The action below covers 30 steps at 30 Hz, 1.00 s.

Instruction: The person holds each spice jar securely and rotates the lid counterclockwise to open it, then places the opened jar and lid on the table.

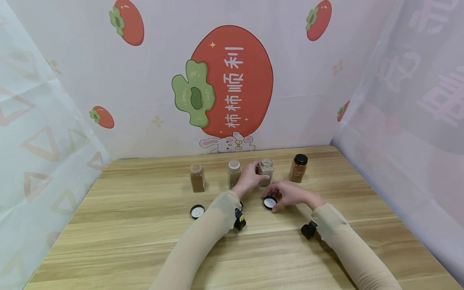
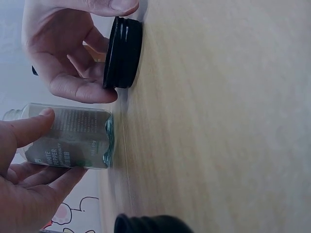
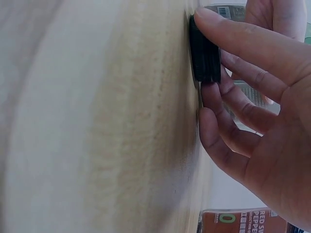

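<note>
My left hand (image 1: 249, 177) grips a clear glass jar of greyish powder (image 1: 266, 177), its thumb on one side and fingers on the other. The jar stands upright with its threaded mouth bare, and its label reads white pepper in the left wrist view. Just in front of it, my right hand (image 1: 288, 194) pinches a round black lid (image 1: 270, 203) between thumb and fingers. White lining shows inside the lid, which faces up. In the right wrist view, the lid (image 3: 205, 53) is right at the tabletop.
A jar of brown spice (image 1: 197, 181) with a perforated top stands at left. Another jar with a pale top (image 1: 234, 171) is beside my left hand. A black-capped red pepper jar (image 1: 298, 169) stands at right. One upturned black lid (image 1: 197, 211) lies on the wooden table (image 1: 119, 225).
</note>
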{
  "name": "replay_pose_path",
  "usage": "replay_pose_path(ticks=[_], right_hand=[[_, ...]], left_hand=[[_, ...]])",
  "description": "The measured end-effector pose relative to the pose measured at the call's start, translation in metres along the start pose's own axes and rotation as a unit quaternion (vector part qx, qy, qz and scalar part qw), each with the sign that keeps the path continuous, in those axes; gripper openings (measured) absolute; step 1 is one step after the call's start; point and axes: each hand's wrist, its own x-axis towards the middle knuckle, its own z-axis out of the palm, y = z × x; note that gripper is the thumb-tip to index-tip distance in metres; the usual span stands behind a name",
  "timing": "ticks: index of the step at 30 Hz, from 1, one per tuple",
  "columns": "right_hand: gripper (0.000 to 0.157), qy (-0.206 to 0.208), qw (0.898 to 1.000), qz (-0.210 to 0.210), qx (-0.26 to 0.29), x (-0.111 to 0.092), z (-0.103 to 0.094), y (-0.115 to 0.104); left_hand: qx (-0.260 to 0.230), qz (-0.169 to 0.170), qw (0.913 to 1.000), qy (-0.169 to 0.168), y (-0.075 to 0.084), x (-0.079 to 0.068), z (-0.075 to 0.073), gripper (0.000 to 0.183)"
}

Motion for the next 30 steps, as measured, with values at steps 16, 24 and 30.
replay_pose_path(ticks=[16,24,30], right_hand=[[0.049,-0.007,1.0,0.012,0.001,0.0001,0.0008,0.0006],[0.05,-0.01,1.0,0.009,0.018,-0.0008,-0.0001,-0.0007],[0.052,-0.004,0.999,0.009,0.031,-0.0038,-0.0029,0.0004]], left_hand=[[0.006,-0.004,1.0,-0.004,0.0006,0.0005,-0.0003,0.058],[0.014,-0.015,0.9997,-0.015,0.0017,0.0022,-0.0008,0.058],[0.016,-0.017,0.9996,-0.015,0.0025,0.0009,-0.0011,0.059]])
